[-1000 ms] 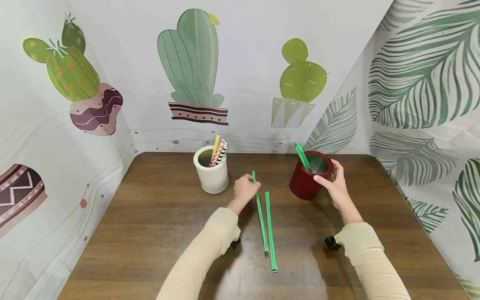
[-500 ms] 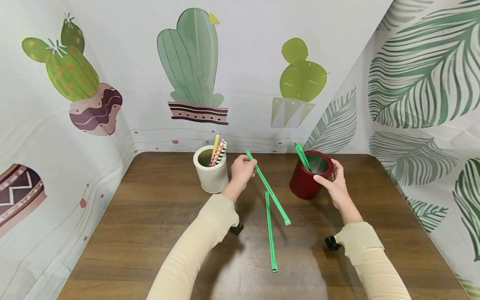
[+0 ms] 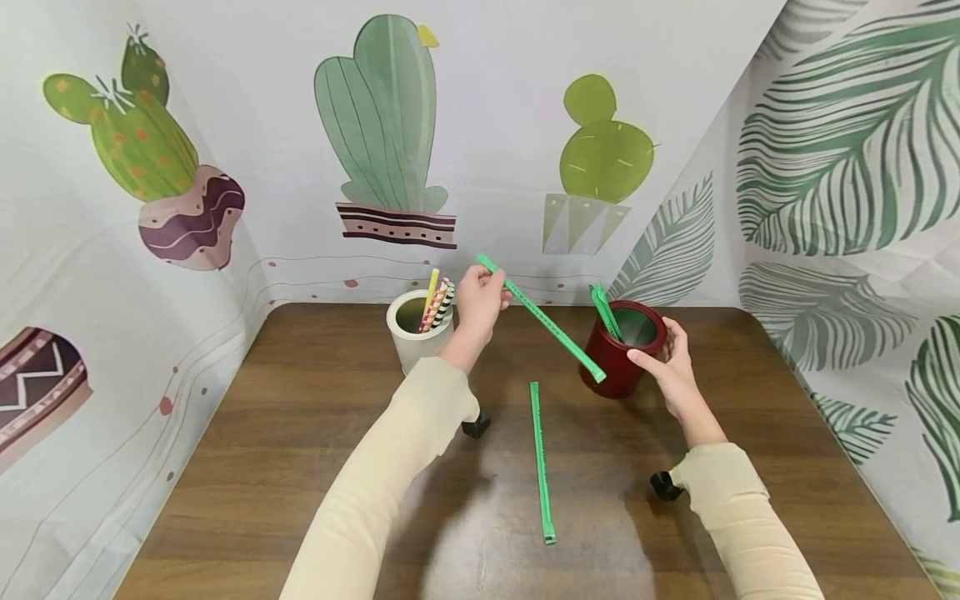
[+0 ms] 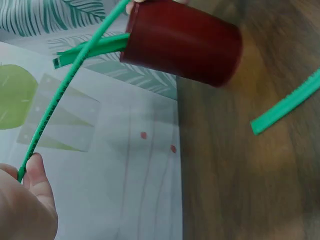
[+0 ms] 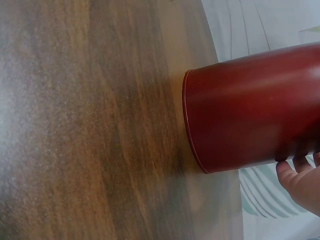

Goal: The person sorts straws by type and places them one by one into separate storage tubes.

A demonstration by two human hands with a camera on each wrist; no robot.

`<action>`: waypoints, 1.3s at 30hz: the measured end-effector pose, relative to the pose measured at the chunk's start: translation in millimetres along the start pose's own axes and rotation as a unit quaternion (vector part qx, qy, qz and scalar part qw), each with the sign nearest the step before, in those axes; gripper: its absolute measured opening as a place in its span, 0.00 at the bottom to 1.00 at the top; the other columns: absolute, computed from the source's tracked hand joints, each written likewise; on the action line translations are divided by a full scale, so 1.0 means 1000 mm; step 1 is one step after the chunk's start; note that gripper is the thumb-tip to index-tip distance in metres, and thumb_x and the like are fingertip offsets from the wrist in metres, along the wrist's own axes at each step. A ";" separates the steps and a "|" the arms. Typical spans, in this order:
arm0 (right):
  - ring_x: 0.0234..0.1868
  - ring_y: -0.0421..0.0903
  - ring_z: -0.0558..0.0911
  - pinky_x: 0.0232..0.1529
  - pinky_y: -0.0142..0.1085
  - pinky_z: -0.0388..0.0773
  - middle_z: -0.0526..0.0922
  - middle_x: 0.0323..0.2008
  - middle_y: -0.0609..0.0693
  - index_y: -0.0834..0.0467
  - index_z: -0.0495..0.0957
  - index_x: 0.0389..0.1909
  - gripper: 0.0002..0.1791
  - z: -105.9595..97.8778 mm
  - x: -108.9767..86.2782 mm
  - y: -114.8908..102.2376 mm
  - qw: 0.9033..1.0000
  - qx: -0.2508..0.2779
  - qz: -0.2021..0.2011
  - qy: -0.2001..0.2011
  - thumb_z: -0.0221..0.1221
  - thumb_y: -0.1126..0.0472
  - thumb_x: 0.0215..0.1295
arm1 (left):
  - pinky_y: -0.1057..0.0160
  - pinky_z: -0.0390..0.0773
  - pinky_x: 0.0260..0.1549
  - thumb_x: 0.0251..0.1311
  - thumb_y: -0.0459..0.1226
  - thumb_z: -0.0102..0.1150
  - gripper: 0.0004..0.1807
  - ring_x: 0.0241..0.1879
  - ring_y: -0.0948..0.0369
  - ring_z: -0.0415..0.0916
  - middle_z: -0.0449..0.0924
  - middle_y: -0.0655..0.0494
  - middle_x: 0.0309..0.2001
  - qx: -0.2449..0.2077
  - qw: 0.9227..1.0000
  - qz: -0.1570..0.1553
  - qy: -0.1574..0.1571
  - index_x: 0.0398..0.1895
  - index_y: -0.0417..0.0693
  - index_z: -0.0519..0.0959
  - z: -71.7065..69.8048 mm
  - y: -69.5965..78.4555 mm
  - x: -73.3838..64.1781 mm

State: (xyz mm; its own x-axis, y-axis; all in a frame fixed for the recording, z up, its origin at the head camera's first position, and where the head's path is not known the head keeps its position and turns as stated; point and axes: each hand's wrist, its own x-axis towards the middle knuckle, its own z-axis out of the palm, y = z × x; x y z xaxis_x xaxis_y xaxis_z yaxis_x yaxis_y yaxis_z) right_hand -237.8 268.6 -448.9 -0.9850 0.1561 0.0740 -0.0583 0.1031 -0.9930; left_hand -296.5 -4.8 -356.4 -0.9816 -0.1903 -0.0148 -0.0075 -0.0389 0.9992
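My left hand pinches a green wrapped straw near its upper end, raised above the table's back edge. The straw slants down to the right, its lower end in front of the red cup in the head view; whether it touches cannot be told. Thumb and fingers of my right hand grip that cup at the right of its rim. Several green wrapped straws lean inside it. On the table lies another green wrapped straw. In the right wrist view the red cup hides part of the right hand.
A white cup stands at the back left, partly behind the left hand, holding several patterned straws. The brown wooden table meets a wall cloth printed with cacti and leaves. Black wrist cameras sit under both sleeves.
My left hand has lifted the green wrapped straw off the table, moving it up and away and swinging its lower end right towards the red cup. The right hand stays on the cup.
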 end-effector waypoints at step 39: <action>0.59 0.40 0.57 0.58 0.31 0.55 0.56 0.58 0.46 0.56 0.44 0.64 0.41 -0.001 0.003 0.002 1.000 0.001 0.012 0.001 0.57 0.71 0.53 | 0.64 0.79 0.29 0.57 0.37 0.53 0.07 0.24 0.66 0.76 0.80 0.49 0.32 0.025 0.993 0.111 -0.024 0.33 0.41 0.74 0.049 0.020 -0.015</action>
State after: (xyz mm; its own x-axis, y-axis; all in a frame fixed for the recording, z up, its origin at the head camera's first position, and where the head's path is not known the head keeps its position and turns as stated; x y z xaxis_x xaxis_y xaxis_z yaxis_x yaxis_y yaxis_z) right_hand -240.9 270.5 -450.7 -0.9858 0.1603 0.0497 -0.0345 0.0963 -0.9948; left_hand -291.7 45.2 -334.1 -0.9680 -0.1420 0.2068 0.2021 0.0471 0.9782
